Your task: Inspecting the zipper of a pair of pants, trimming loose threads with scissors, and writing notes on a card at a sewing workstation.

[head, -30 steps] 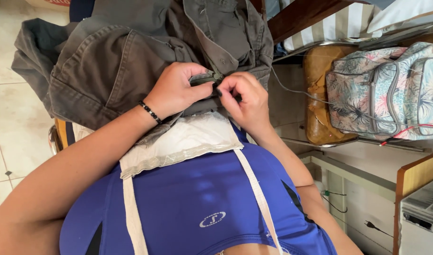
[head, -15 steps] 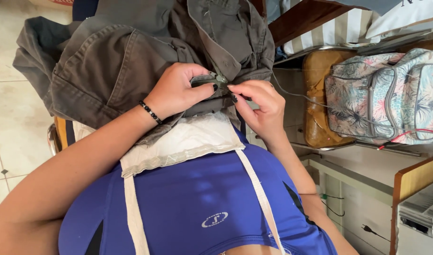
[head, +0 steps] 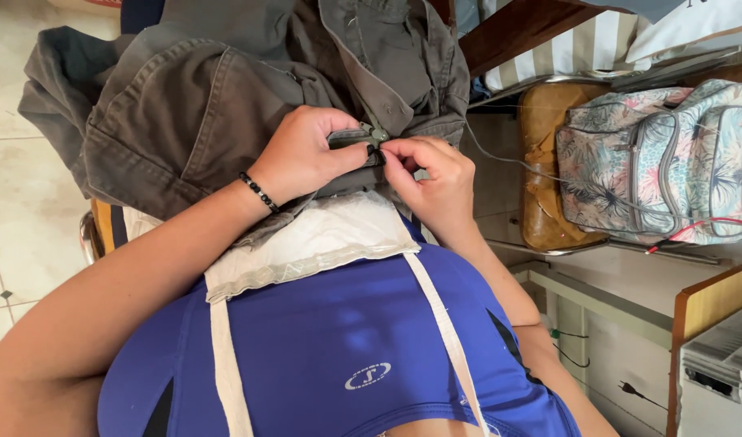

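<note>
A grey-brown pair of trousers (head: 217, 97) lies bunched on my lap, its white pocket lining (head: 314, 239) turned out toward me. My left hand (head: 306, 154), with a black bead bracelet on the wrist, pinches a fold of the trousers' waistband. My right hand (head: 431, 182) pinches the same spot from the right, fingertips at a small dark button (head: 377, 134) on the fabric. A thin thread (head: 500, 158) runs from near my right hand off to the right. I cannot make out a needle.
A floral backpack (head: 662, 162) rests on a worn brown-seated chair (head: 541, 186) at the right. A white appliance (head: 719, 372) and a wooden panel stand at lower right. Tiled floor (head: 14, 226) lies on the left. I wear a blue top.
My right hand has shifted slightly left and closed in on the button spot beside my left hand. The trousers stay bunched in place.
</note>
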